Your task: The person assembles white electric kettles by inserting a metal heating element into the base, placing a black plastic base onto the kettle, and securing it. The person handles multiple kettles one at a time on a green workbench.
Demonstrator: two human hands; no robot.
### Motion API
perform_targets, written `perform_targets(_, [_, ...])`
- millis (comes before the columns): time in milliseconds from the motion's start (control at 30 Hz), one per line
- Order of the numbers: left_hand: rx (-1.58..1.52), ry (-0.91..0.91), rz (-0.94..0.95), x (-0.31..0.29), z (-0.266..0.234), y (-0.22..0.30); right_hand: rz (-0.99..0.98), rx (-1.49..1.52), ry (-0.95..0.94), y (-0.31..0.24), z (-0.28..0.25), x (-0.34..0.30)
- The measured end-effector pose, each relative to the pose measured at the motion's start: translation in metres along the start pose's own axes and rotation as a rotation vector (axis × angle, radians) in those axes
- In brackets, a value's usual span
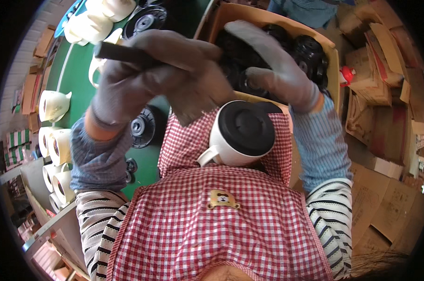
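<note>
My left hand [141, 77], in a grey glove, is closed round a tool with a thick black handle [123, 53]. A flat, frayed-looking grey piece [195, 96] hangs beside its fingers; blur hides whether it belongs to the tool. My right hand [284, 77], gloved too, is held with fingers stretched and thumb apart, nothing in it, above a cardboard box [331, 51] of black round parts [308, 49]. Below and between both hands, a white jug [228, 147] with a black lid [247, 127] stands at my lap, its handle toward the lower left. Neither hand touches it.
On my left, a green worktable [76, 63] carries white jug bodies [54, 105], black round parts [142, 126] and small black pieces [130, 167]. Flattened and opened cartons [376, 196] cover the floor at right, with a red object [347, 75] nearby. Blue cloth [305, 11] shows beyond the box.
</note>
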State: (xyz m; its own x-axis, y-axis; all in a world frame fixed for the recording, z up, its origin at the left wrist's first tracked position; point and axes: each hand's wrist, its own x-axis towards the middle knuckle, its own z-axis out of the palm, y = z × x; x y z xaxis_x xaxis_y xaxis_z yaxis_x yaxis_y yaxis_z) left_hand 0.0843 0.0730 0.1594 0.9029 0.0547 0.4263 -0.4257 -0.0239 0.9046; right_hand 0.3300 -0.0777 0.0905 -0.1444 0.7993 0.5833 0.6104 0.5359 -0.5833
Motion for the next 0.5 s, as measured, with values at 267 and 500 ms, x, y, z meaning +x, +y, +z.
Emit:
perform_targets(267, [-0.408,0.158,-0.322,0.001,0.040,-0.101,0.755,0.905,-0.101,-0.036,-0.026,-0.071])
perform_targets(500, [-0.308,0.212,-0.420,-0.012,0.061,-0.116,0.935,0.639,-0.117,-0.047,-0.023,-0.092])
